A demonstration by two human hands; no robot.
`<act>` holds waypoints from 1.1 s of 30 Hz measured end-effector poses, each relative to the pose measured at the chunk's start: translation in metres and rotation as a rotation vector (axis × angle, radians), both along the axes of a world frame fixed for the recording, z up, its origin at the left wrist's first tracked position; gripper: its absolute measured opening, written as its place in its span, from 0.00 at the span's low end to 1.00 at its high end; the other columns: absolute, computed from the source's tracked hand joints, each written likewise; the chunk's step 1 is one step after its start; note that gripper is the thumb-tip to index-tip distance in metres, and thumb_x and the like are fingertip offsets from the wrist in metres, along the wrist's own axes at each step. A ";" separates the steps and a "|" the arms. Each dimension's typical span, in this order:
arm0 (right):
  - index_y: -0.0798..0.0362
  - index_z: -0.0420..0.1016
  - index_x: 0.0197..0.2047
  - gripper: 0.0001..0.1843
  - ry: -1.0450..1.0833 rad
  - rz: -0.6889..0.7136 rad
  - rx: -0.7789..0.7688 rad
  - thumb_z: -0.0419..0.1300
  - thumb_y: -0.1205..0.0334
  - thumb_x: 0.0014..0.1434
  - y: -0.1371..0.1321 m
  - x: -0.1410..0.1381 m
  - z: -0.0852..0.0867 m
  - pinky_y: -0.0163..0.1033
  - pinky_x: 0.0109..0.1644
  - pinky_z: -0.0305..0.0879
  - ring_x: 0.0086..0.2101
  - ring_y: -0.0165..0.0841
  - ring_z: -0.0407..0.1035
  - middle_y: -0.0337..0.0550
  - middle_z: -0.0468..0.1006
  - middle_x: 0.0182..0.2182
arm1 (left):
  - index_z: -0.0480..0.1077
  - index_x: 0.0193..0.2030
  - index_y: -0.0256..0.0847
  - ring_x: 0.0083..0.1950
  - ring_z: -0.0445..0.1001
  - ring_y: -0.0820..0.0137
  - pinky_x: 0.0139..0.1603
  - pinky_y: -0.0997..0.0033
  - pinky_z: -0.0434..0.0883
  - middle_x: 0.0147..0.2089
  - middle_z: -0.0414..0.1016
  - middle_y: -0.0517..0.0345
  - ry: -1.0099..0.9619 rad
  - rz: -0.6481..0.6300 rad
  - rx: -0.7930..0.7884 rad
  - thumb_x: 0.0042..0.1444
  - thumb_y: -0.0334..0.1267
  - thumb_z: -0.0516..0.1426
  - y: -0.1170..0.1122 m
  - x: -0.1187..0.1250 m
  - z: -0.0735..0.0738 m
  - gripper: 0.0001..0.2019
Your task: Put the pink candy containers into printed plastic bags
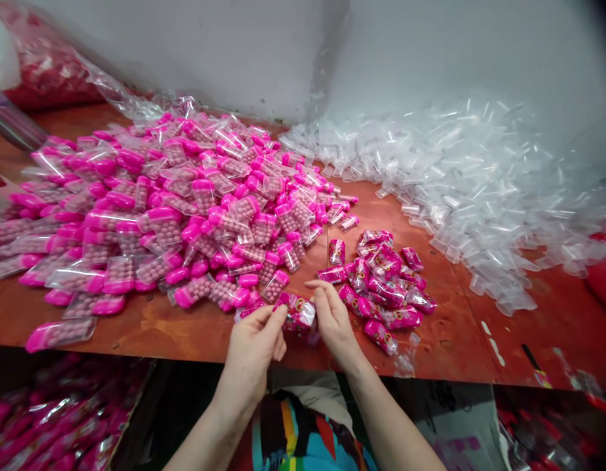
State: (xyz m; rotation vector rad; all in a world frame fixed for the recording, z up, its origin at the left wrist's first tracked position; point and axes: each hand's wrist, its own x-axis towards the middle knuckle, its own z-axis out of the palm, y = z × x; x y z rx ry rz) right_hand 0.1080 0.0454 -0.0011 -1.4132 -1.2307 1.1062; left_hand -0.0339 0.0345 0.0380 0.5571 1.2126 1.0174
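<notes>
Two bare hands meet just inside the front edge of the worktop [170, 337], near its middle, with both forearms angled inward from below. The left hand [256, 337] pinches a shiny pink packet [297, 309] between thumb and forefinger, its other fingers curled beneath. The right hand [335, 319] slants leftward at the packet's right end, forefinger extended; whether it grips, I cannot tell. The packet is between a heap of pink-capped containers [185, 216] and a smaller pile of wrapped packets [386, 278].

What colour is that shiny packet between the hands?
The packet is mostly bright pink, best seen in the head view.
</notes>
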 end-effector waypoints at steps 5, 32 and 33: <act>0.51 0.69 0.48 0.20 -0.559 0.022 -0.068 0.46 0.46 0.67 0.031 -0.028 -0.003 0.38 0.33 0.60 0.29 0.37 0.70 0.42 0.75 0.26 | 0.65 0.22 0.38 0.15 0.53 0.82 0.18 0.79 0.54 0.13 0.55 0.71 -0.008 0.230 0.031 0.46 0.38 0.67 0.007 -0.028 0.006 0.15; 0.53 0.72 0.46 0.11 0.862 -0.109 -0.183 0.60 0.60 0.60 -0.049 0.028 0.025 0.30 0.23 0.59 0.20 0.20 0.58 0.39 0.71 0.36 | 0.62 0.24 0.38 0.15 0.52 0.81 0.17 0.78 0.59 0.15 0.55 0.71 -0.324 -0.004 -0.125 0.49 0.38 0.66 -0.019 0.021 -0.005 0.15; 0.54 0.73 0.46 0.12 0.881 -0.096 -0.199 0.59 0.58 0.61 -0.054 0.030 0.024 0.30 0.23 0.60 0.20 0.20 0.60 0.40 0.72 0.37 | 0.63 0.24 0.38 0.15 0.52 0.81 0.17 0.78 0.60 0.16 0.55 0.71 -0.328 0.002 -0.127 0.48 0.38 0.66 -0.020 0.023 -0.006 0.15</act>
